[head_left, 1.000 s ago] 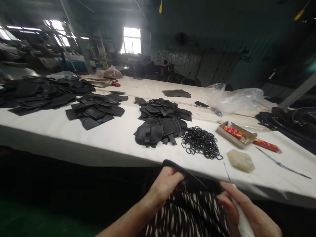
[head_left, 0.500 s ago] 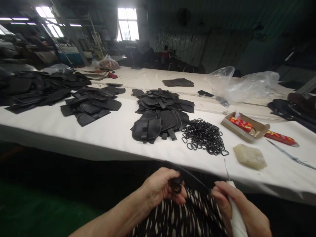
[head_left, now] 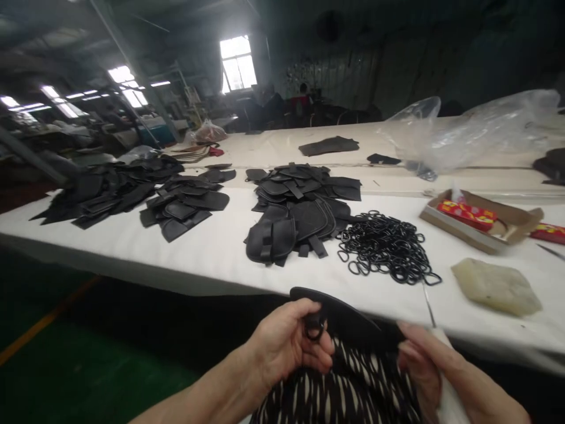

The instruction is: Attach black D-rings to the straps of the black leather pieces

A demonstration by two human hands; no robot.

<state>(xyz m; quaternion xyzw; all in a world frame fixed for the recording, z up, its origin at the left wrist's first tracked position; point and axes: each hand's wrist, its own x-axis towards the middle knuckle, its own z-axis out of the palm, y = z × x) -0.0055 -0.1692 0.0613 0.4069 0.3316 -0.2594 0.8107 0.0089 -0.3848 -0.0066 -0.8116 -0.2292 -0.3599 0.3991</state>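
Observation:
My left hand pinches a black leather piece at its left part, where a black ring hangs by the fingertips. Over the patterned cloth on my lap, my right hand is closed round the white handle of an awl, its thin metal tip pointing up. The thumb and forefinger of that hand are near the right end of the leather; whether they grip it is too blurred to tell. On the table lies a heap of black D-rings beside stacked black leather pieces.
Farther left on the white table are more black leather piles. To the right sit a yellowish block, a cardboard box with red packets, and clear plastic. A person is in the background.
The view has tilted and shifted, so table items appear moved. My right hand has drawn away to the right from my left, and more of the black leather piece shows between them.

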